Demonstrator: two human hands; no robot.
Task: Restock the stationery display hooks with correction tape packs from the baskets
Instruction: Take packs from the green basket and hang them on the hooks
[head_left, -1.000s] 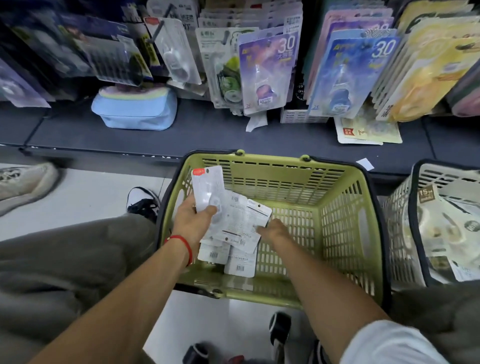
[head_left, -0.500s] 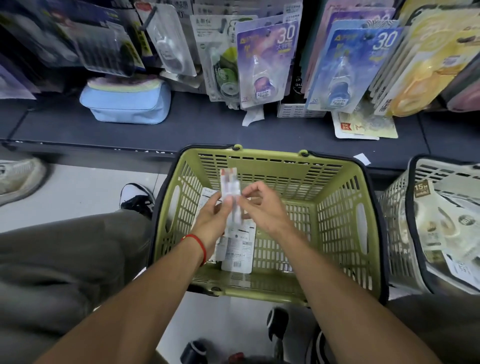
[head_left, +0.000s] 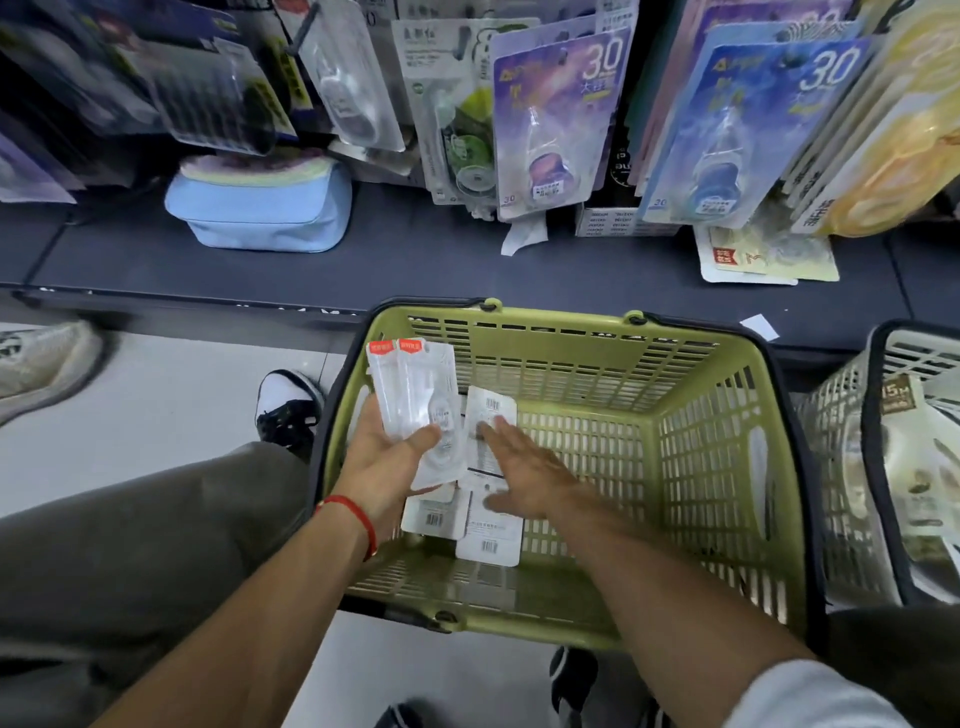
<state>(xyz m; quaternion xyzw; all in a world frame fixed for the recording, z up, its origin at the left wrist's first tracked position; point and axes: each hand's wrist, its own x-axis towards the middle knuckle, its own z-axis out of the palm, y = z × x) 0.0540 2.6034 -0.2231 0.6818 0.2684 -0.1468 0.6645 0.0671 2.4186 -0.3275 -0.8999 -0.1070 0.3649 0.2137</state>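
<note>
Left hand (head_left: 387, 457) grips two clear correction tape packs (head_left: 415, 395) upright over the green basket (head_left: 727, 467); right hand (head_left: 524, 470), pinching the packs half a second ago, has released and now reaches fingers spread onto loose packs (head_left: 488, 540) on the basket floor.

A dark shelf (head_left: 395, 260) runs across the top. A light blue pouch (head_left: 260, 213) lies toward its left end, a paper scrap (head_left: 523, 235) and a small white box (head_left: 618, 222) near the middle, flat card packs (head_left: 769, 257) toward the right, and a white slip (head_left: 759, 327) at the front edge.
</note>
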